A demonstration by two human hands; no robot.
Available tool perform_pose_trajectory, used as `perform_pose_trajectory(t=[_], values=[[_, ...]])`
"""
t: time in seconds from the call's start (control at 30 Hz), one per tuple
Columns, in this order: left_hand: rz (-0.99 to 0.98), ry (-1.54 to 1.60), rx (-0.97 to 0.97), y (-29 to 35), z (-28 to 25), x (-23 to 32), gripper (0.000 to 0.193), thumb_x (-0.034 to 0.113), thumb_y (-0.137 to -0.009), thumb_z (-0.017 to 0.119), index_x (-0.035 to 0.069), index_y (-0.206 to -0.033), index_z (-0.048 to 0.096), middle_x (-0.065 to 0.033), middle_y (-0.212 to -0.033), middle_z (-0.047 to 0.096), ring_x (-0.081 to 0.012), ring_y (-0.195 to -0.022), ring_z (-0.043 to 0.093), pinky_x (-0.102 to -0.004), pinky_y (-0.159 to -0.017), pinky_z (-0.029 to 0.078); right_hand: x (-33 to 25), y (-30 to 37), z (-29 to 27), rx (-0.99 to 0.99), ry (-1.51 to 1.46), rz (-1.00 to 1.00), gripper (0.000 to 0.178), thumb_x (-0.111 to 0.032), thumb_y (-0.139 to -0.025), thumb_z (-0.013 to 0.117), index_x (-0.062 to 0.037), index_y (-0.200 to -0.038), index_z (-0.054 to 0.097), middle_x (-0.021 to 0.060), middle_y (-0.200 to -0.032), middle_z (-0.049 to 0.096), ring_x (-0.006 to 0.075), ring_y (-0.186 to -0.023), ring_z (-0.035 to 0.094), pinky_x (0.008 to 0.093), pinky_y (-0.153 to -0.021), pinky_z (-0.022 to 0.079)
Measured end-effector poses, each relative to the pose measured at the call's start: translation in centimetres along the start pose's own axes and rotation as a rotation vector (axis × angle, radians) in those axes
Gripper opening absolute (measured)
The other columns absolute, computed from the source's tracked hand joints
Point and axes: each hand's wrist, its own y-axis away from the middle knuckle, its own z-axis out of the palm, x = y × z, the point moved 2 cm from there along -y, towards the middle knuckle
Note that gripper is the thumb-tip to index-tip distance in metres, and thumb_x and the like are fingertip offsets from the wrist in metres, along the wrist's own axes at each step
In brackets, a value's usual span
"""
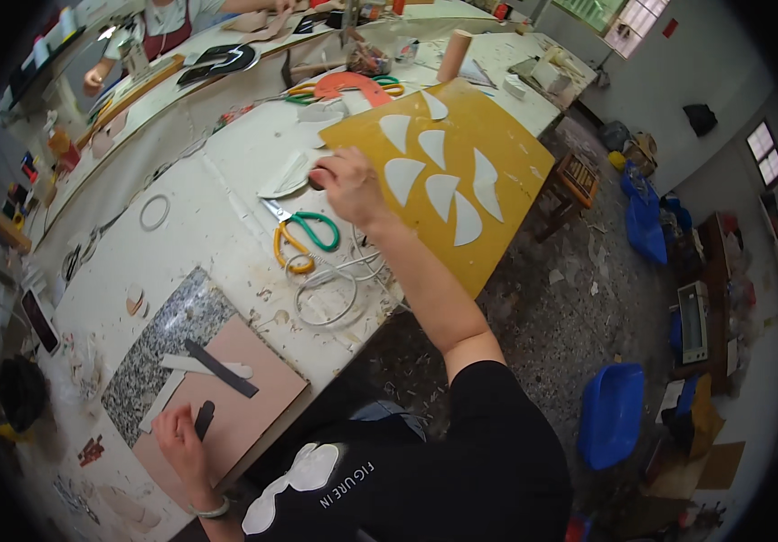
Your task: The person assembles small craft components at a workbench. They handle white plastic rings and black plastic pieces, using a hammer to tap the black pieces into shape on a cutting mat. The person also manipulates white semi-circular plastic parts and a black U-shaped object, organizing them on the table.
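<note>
My left hand is over the pink board at the lower left. Its fingers are bent around the lower end of a short dark strip. Close by, a longer dark strip lies across pale strips. My right hand reaches far forward to the near-left edge of a yellow sheet. Its fingers are closed on something small and brownish, mostly hidden. White curved pieces lie just left of those fingers. Several white crescent-shaped pieces are spread over the yellow sheet.
Scissors with green and orange handles and a coiled white cord lie below my right hand. A speckled stone slab sits under the pink board. Across the table a person works. A blue tub stands on the floor.
</note>
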Motion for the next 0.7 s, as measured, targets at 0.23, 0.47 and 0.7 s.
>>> perform_pose_trajectory(t=[0.23,0.47,0.7], values=[[-0.280,0.961,0.021,-5.9,0.0,4.5,0.054,0.035,-0.104,0.046,0.005,-0.147,0.031,-0.0077,-0.110,0.060,-0.0142,-0.090,0.060,-0.0253,-0.076,0.050,-9.3,-3.9,0.6,0.079,-0.450,-0.391,0.021,0.000,-0.074,0.070,-0.0049,-0.094,0.066,0.0088,-0.083,0.063,0.0281,-0.085,0.057,0.0390,-0.080,0.047],[-0.216,1.773,-0.440,-15.0,2.3,13.0,0.060,0.037,-0.101,0.049,-0.001,-0.146,0.035,-0.0189,-0.138,0.052,-0.0223,-0.124,0.055,-0.0345,-0.096,0.051,-17.2,0.7,0.8,-0.053,-0.205,-1.004,0.014,-0.013,-0.073,0.061,-0.0054,-0.085,0.060,0.0027,-0.083,0.055,0.0218,-0.086,0.053,0.0327,-0.085,0.046],[-0.476,1.832,-0.124,-12.5,4.3,11.8,0.047,0.014,-0.100,0.050,-0.002,-0.143,0.040,-0.0189,-0.130,0.057,-0.0115,-0.085,0.069,-0.0218,-0.074,0.059,-6.3,6.5,-10.2,-0.171,-0.537,0.098,0.056,-0.021,-0.084,0.077,-0.0025,-0.130,0.052,0.0168,-0.128,0.057,0.0334,-0.117,0.055,0.0377,-0.096,0.046]])
